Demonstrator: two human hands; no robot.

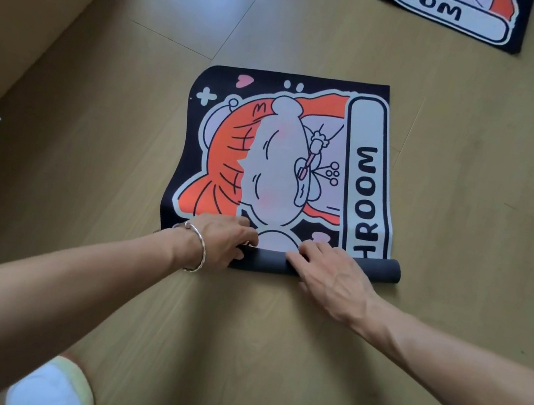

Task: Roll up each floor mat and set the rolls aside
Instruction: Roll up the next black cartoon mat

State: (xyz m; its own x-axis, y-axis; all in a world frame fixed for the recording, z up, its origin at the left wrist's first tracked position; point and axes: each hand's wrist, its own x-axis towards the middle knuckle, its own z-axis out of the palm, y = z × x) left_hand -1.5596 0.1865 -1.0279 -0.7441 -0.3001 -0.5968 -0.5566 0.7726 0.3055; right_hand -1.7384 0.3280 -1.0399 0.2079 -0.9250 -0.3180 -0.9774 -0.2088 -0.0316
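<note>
Pale wood floor [238, 337], seen from above. Nearest, well before the mat [279, 155], two light shoes [57, 389] at the lower edge. Then both bare forearms, reaching to the mat's near end. Near end of the mat turned into a thin dark grey roll [383, 270]. Left hand [225, 241], with silver bracelet [196, 249] on the wrist, at the left part of that end, fingers bent over the roll and gripping it. Right hand [327, 274] at the right part of the same end, fingers nearly straight and spread, pressing flat on the roll, closing on nothing. Rest of the mat flat on the floor, printed side up, with orange cartoon figure and letters "HROOM" along the right border. Left of the mat, well apart, brown cardboard box [44, 13]. Beyond the mat, to the right, second mat [426, 7], flat, cut by the upper edge.
</note>
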